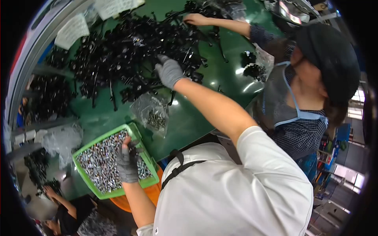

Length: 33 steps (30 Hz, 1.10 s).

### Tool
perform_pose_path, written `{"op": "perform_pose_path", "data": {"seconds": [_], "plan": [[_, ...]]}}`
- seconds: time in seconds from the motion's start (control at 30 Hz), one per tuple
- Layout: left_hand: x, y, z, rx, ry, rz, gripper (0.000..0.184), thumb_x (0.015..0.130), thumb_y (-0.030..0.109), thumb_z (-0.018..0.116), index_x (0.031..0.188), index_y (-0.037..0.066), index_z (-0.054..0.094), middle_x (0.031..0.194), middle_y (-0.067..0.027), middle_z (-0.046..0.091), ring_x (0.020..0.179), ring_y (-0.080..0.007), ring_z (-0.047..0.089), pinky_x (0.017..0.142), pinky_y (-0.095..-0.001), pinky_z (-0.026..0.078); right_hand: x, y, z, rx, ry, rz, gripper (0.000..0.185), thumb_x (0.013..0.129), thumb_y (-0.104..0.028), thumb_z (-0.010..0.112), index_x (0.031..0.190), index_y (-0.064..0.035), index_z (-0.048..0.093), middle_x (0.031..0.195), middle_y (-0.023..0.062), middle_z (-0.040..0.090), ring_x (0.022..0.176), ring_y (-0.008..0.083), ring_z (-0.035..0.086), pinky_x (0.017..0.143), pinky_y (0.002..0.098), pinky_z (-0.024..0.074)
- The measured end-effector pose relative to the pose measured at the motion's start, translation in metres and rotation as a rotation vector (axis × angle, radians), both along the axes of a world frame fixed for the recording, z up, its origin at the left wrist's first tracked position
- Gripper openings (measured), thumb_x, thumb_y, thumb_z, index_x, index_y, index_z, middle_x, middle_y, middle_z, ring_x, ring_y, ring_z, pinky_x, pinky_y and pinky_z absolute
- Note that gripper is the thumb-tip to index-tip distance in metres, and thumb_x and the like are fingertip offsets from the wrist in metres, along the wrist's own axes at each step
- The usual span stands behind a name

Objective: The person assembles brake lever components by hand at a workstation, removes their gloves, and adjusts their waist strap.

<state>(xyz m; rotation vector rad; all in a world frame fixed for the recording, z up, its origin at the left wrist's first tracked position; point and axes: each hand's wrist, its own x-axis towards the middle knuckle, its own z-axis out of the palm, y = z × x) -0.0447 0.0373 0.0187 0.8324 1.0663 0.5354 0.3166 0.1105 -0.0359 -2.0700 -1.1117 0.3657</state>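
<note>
My left hand (128,163), in a grey glove with a bare fingertip showing, is above a green crate (87,181) filled with small shiny metal parts (98,161). Its fingers are bent together; whatever they may hold is too small to make out. My right hand (170,72), also in a grey glove, reaches to the near edge of a large heap of black parts (130,51). Its fingers are extended and slightly apart, with nothing visible between them. Between the two hands lies a clear plastic bag (151,114) with small metal pieces inside.
A co-worker in a dark cap (328,59) stands to the right, one hand (197,19) at the heap's far side. Another bag with black parts (260,65) lies on the green table (189,122). Paper sheets (73,31) hang at upper left. Another person (69,212) works at lower left.
</note>
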Motion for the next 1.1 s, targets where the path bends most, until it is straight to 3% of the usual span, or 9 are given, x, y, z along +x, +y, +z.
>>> {"op": "perform_pose_path", "data": {"seconds": [0.2, 0.3, 0.37, 0.47, 0.7, 0.83, 0.93, 1.03, 1.1], "plan": [[-0.006, -0.027, 0.014, -0.044, 0.009, 0.032, 0.075, 0.086, 0.061, 0.064, 0.134, 0.005, 0.051, 0.111, -0.0121, 0.064, 0.080, -0.0217, 0.065, 0.052, -0.0256, 0.044, 0.093, -0.043, 0.019, 0.199, -0.405, -0.225, 0.034, 0.080, -0.025, 0.066, 0.109, -0.0089, 0.068, 0.111, 0.0164, 0.066, 0.101, 0.0329, 0.062, 0.095, 0.0417, 0.0476], [-0.019, -0.036, 0.003, -0.133, -0.082, 0.070, 0.064, 0.090, 0.052, 0.065, 0.133, 0.006, 0.052, 0.111, -0.0120, 0.065, 0.080, -0.0230, 0.067, 0.050, -0.0261, 0.048, 0.187, -0.071, -0.013, -0.398, -0.609, -0.744, 0.028, 0.083, -0.022, 0.060, 0.106, -0.0091, 0.068, 0.106, 0.0186, 0.067, 0.102, 0.0339, 0.062, 0.095, 0.0420, 0.0477], [-0.018, -0.041, 0.004, -0.159, -0.104, 0.085, 0.059, 0.092, 0.048, 0.064, 0.132, 0.007, 0.054, 0.111, -0.0115, 0.066, 0.081, -0.0233, 0.068, 0.050, -0.0265, 0.049, 0.219, -0.093, -0.025, -0.323, -0.731, -0.820, 0.027, 0.086, -0.022, 0.055, 0.107, -0.0095, 0.066, 0.108, 0.0193, 0.067, 0.101, 0.0365, 0.063, 0.095, 0.0434, 0.0485], [-0.013, -0.041, -0.002, -0.164, -0.090, 0.046, 0.058, 0.093, 0.047, 0.062, 0.133, 0.006, 0.052, 0.112, -0.0112, 0.065, 0.083, -0.0232, 0.068, 0.049, -0.0265, 0.050, 0.254, -0.103, -0.073, -0.474, -0.286, -0.571, 0.030, 0.089, -0.024, 0.055, 0.113, -0.0090, 0.063, 0.113, 0.0193, 0.066, 0.107, 0.0375, 0.062, 0.096, 0.0452, 0.0483], [0.019, -0.038, -0.011, -0.216, -0.059, 0.071, 0.062, 0.092, 0.047, 0.064, 0.132, 0.003, 0.049, 0.109, -0.0117, 0.064, 0.079, -0.0213, 0.067, 0.049, -0.0249, 0.050, 0.230, -0.102, -0.070, -0.480, -0.551, -0.427, 0.057, 0.087, -0.052, 0.061, 0.121, -0.0053, 0.062, 0.122, 0.0201, 0.063, 0.114, 0.0356, 0.058, 0.101, 0.0422, 0.0446], [0.019, -0.040, -0.023, -0.187, -0.052, 0.026, 0.057, 0.094, 0.048, 0.060, 0.133, 0.006, 0.052, 0.113, -0.0107, 0.064, 0.080, -0.0215, 0.066, 0.050, -0.0270, 0.050, 0.342, -0.140, -0.125, -0.301, -0.815, -0.784, 0.020, 0.082, -0.023, 0.053, 0.096, -0.0097, 0.060, 0.099, 0.0159, 0.061, 0.094, 0.0330, 0.057, 0.082, 0.0409, 0.0448], [0.022, -0.045, -0.025, -0.187, -0.046, 0.033, 0.057, 0.095, 0.047, 0.059, 0.133, 0.005, 0.051, 0.112, -0.0119, 0.064, 0.080, -0.0220, 0.066, 0.050, -0.0273, 0.050, 0.304, -0.167, -0.084, -0.272, -0.776, -0.825, 0.018, 0.085, -0.021, 0.051, 0.098, -0.0097, 0.056, 0.098, 0.0142, 0.058, 0.089, 0.0310, 0.054, 0.078, 0.0404, 0.0433], [0.030, -0.048, -0.022, -0.182, -0.025, 0.029, 0.057, 0.096, 0.046, 0.058, 0.133, 0.005, 0.050, 0.111, -0.0128, 0.064, 0.079, -0.0219, 0.066, 0.050, -0.0272, 0.050, 0.382, -0.197, -0.160, 0.038, -0.702, -1.067, 0.022, 0.089, -0.021, 0.049, 0.105, -0.0079, 0.058, 0.103, 0.0139, 0.058, 0.095, 0.0305, 0.055, 0.083, 0.0404, 0.0437], [0.032, -0.050, -0.021, -0.155, -0.021, 0.024, 0.058, 0.095, 0.048, 0.060, 0.133, 0.005, 0.051, 0.110, -0.0130, 0.063, 0.078, -0.0220, 0.065, 0.050, -0.0272, 0.049, 0.366, -0.218, -0.157, -0.200, -0.970, -1.087, 0.026, 0.093, -0.022, 0.049, 0.113, -0.0083, 0.058, 0.113, 0.0139, 0.059, 0.099, 0.0277, 0.056, 0.083, 0.0398, 0.0446]]}}
